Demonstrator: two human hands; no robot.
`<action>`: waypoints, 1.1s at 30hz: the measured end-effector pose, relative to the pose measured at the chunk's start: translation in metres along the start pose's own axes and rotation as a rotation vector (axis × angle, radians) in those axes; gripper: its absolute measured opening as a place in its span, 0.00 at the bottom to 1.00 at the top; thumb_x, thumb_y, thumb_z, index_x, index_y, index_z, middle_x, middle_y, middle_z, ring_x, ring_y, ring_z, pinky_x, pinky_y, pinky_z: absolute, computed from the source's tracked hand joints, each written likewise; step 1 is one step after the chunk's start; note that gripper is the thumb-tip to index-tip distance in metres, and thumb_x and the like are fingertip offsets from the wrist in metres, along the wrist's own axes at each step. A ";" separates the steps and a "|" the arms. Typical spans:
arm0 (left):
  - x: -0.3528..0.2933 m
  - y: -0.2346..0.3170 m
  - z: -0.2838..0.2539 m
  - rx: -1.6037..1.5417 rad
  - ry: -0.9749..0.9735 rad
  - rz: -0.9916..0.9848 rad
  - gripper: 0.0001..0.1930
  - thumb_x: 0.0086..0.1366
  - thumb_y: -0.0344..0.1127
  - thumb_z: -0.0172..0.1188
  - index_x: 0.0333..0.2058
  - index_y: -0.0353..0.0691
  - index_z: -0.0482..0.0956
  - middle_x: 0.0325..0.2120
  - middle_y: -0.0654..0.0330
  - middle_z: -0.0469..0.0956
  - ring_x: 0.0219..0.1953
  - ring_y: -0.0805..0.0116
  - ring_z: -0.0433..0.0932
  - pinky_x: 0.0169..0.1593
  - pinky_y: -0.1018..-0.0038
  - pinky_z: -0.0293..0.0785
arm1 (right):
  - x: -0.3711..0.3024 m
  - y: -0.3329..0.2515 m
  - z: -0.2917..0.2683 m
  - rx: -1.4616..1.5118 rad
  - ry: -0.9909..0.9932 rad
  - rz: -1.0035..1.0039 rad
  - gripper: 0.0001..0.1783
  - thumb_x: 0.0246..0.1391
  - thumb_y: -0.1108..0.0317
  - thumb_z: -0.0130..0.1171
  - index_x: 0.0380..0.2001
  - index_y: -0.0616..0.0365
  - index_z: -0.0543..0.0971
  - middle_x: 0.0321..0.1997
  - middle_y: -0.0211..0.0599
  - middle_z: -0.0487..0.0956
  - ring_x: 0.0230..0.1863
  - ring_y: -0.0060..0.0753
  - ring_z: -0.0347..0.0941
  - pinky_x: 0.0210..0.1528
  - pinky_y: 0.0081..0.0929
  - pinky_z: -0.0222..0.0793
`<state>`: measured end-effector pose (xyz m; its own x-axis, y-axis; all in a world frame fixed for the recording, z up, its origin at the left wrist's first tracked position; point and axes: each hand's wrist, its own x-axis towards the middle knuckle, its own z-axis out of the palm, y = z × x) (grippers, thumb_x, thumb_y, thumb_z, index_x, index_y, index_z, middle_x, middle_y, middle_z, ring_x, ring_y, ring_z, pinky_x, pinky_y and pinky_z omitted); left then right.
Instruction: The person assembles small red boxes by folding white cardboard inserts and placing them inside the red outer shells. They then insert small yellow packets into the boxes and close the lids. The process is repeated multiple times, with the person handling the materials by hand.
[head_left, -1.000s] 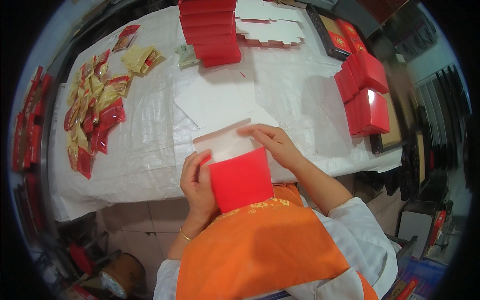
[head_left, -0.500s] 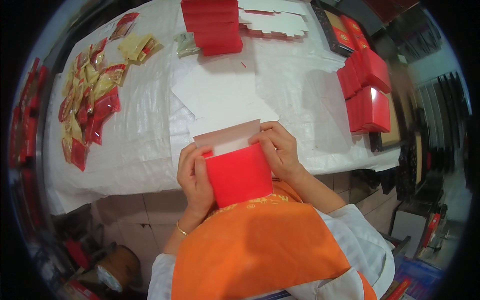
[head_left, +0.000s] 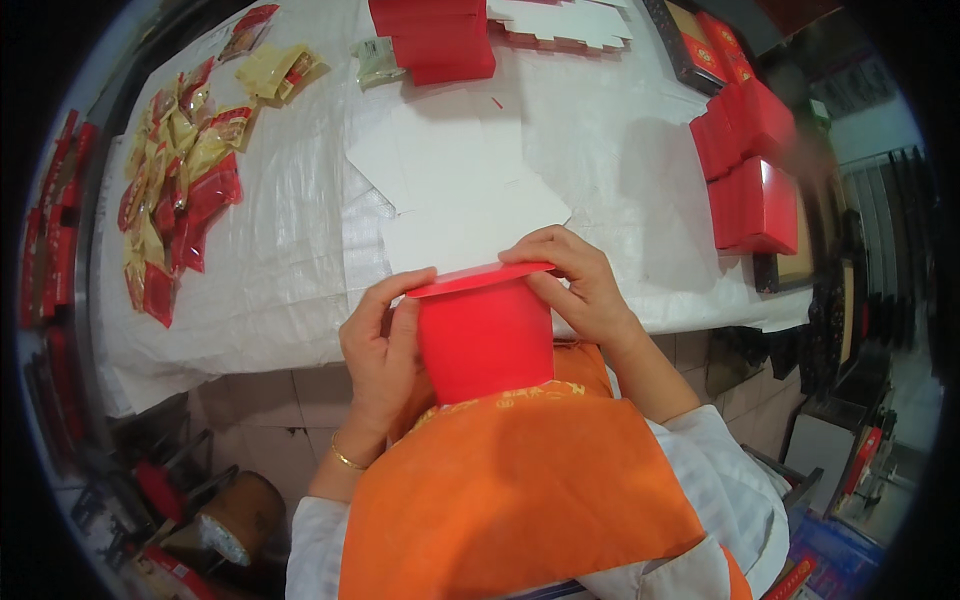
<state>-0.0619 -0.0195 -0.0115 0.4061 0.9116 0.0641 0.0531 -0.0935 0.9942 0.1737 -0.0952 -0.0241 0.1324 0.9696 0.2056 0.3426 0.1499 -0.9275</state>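
Between my two hands is a red cardboard box (head_left: 485, 345), held upright against the orange apron at the table's near edge. Its top flap is bent over toward me and shows its red face as a narrow strip. My left hand (head_left: 380, 340) grips the left upper corner, thumb on the front and fingers along the flap. On the right upper corner, my right hand (head_left: 578, 285) pinches the flap, fingers on top and thumb below. Just beyond the box lie flat white card blanks (head_left: 460, 200), overlapping one another. The inside of the box is hidden.
Several red and gold packets (head_left: 205, 190) lie at the left. A stack of red boxes (head_left: 435, 45) stands at the back beside a small pale sachet (head_left: 377, 62) and white die-cut blanks (head_left: 565, 22). More red boxes (head_left: 765, 205) stand at the right, near a dark-edged tray (head_left: 672, 45).
The raised flap has folded down over the box's top edge, covering the opening. Both hands have moved with it onto the upper corners. The whole view has shifted slightly.
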 end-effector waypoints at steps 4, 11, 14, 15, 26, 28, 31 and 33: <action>0.003 0.007 -0.011 0.188 -0.116 0.130 0.14 0.75 0.32 0.50 0.50 0.31 0.81 0.45 0.54 0.83 0.46 0.70 0.80 0.50 0.75 0.75 | 0.003 -0.002 -0.003 -0.039 0.007 -0.106 0.12 0.60 0.71 0.57 0.45 0.56 0.84 0.44 0.37 0.81 0.41 0.29 0.78 0.40 0.24 0.75; 0.016 0.029 -0.019 0.200 -0.220 0.090 0.13 0.72 0.29 0.52 0.47 0.31 0.82 0.42 0.55 0.84 0.41 0.72 0.81 0.44 0.78 0.75 | 0.009 -0.020 -0.007 0.017 0.050 0.011 0.12 0.59 0.70 0.58 0.43 0.57 0.85 0.36 0.35 0.83 0.37 0.26 0.79 0.34 0.22 0.74; 0.021 0.030 -0.021 0.207 -0.237 0.116 0.12 0.71 0.26 0.53 0.46 0.31 0.83 0.40 0.55 0.84 0.38 0.74 0.80 0.40 0.80 0.74 | 0.007 -0.028 -0.009 0.059 0.020 0.106 0.13 0.61 0.70 0.55 0.43 0.64 0.84 0.39 0.39 0.82 0.38 0.26 0.77 0.39 0.24 0.71; 0.021 0.028 -0.022 0.225 -0.242 0.136 0.12 0.70 0.25 0.53 0.46 0.31 0.83 0.40 0.56 0.84 0.37 0.75 0.79 0.39 0.81 0.74 | 0.006 -0.029 -0.009 0.054 0.013 0.098 0.13 0.61 0.70 0.55 0.43 0.64 0.84 0.39 0.39 0.82 0.39 0.26 0.77 0.39 0.23 0.71; 0.022 0.031 -0.027 0.276 -0.325 0.168 0.12 0.67 0.24 0.54 0.44 0.32 0.85 0.41 0.54 0.84 0.38 0.71 0.81 0.40 0.79 0.75 | 0.001 -0.016 -0.010 0.147 -0.073 -0.034 0.14 0.61 0.74 0.52 0.45 0.63 0.84 0.47 0.44 0.84 0.49 0.36 0.80 0.52 0.31 0.75; 0.024 0.027 -0.029 0.262 -0.351 0.205 0.12 0.68 0.24 0.54 0.44 0.33 0.85 0.42 0.52 0.84 0.41 0.68 0.82 0.42 0.77 0.76 | 0.002 -0.016 -0.014 0.188 -0.142 -0.009 0.17 0.61 0.71 0.50 0.46 0.65 0.84 0.50 0.47 0.83 0.53 0.39 0.79 0.55 0.32 0.73; 0.025 0.023 -0.029 0.216 -0.362 0.209 0.12 0.67 0.24 0.55 0.45 0.33 0.85 0.43 0.50 0.84 0.44 0.62 0.84 0.45 0.73 0.79 | 0.006 -0.013 -0.018 0.246 -0.226 0.005 0.20 0.62 0.68 0.47 0.48 0.66 0.83 0.53 0.50 0.82 0.56 0.43 0.78 0.57 0.34 0.72; 0.022 0.022 -0.027 0.165 -0.358 0.169 0.13 0.68 0.25 0.53 0.46 0.33 0.84 0.44 0.49 0.84 0.45 0.62 0.84 0.46 0.72 0.79 | 0.008 -0.012 -0.017 0.275 -0.258 -0.007 0.21 0.62 0.66 0.46 0.48 0.66 0.83 0.53 0.51 0.81 0.57 0.45 0.77 0.59 0.36 0.71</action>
<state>-0.0768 0.0097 0.0142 0.7113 0.6840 0.1620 0.0921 -0.3191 0.9432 0.1869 -0.0928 -0.0063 -0.1201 0.9798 0.1596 0.0750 0.1693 -0.9827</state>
